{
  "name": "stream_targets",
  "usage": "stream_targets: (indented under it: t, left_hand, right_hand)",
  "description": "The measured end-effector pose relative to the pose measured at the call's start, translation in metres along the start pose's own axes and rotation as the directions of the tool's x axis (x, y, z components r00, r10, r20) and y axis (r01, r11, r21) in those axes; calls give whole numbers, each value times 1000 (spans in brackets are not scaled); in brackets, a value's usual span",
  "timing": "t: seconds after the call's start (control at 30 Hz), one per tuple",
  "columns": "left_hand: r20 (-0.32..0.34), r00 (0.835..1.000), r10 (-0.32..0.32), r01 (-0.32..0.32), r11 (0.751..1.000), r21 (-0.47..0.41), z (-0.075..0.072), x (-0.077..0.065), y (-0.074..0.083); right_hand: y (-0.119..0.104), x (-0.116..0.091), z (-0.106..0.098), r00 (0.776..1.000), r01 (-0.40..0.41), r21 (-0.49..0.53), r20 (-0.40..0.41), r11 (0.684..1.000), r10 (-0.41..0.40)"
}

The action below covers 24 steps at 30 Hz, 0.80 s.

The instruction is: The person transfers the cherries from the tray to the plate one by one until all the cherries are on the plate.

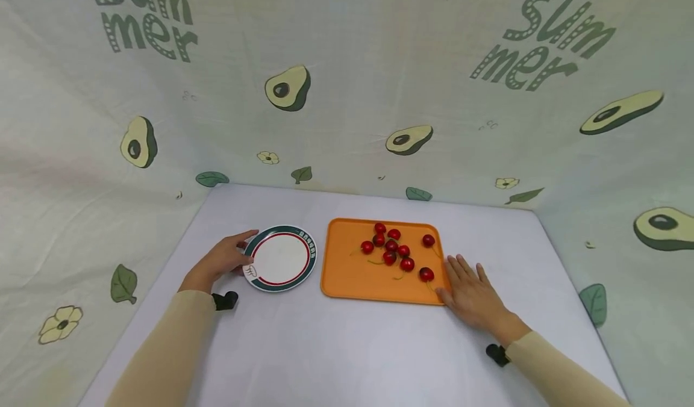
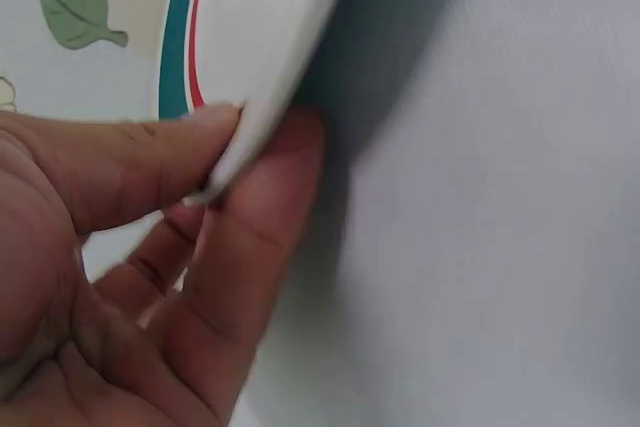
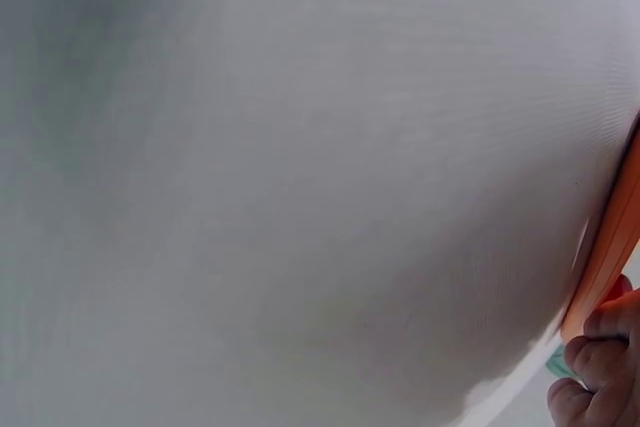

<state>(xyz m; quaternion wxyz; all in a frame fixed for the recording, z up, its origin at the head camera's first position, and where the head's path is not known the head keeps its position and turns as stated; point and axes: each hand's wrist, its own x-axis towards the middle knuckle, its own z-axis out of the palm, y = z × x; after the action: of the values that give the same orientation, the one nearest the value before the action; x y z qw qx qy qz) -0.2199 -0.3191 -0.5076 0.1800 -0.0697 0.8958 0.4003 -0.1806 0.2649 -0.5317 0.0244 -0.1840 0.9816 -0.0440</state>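
Observation:
My left hand (image 1: 221, 261) pinches the left rim of a round white plate (image 1: 281, 259) with a green border and a thin red ring. In the left wrist view the thumb lies on top of the plate (image 2: 262, 32) and the fingers are beneath, with its rim tilted over the table. An orange rectangular tray (image 1: 347, 280) lies to the right of the plate. Several red cherries (image 1: 391, 246) with green stems are on it, mostly clustered in its middle and right. My right hand (image 1: 470, 295) lies flat, fingers straight, at the tray's right edge.
A white cloth covers the table (image 1: 347, 353). Behind and beside it hangs a pale curtain (image 1: 347, 94) printed with avocados, leaves and lettering. Dark wrist-worn devices (image 1: 225, 300) show at both wrists.

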Motion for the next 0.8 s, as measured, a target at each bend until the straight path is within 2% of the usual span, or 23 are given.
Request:
stream_targets:
  t: [0.2, 0.37, 0.5, 0.67, 0.8]
  left_hand:
    - [-9, 999, -32, 32, 999, -6, 4, -1, 10]
    - [4, 997, -75, 75, 996, -46, 6, -6, 4]
    - [14, 997, -78, 79, 995, -64, 7, -9, -2]
    - [20, 998, -62, 64, 995, -73, 2, -10, 0]
    - [30, 998, -60, 62, 996, -70, 1, -6, 2]
  right_hand:
    - [1, 0, -1, 1000, 0, 0, -5, 1000, 0]
    - [0, 0, 2, 1000, 29, 23, -4, 999, -29]
    - [1, -2, 4, 998, 54, 7, -15, 999, -54]
    - [4, 5, -4, 993, 88, -33, -76, 996, -90]
    - [10, 11, -15, 986, 51, -26, -158, 998, -55]
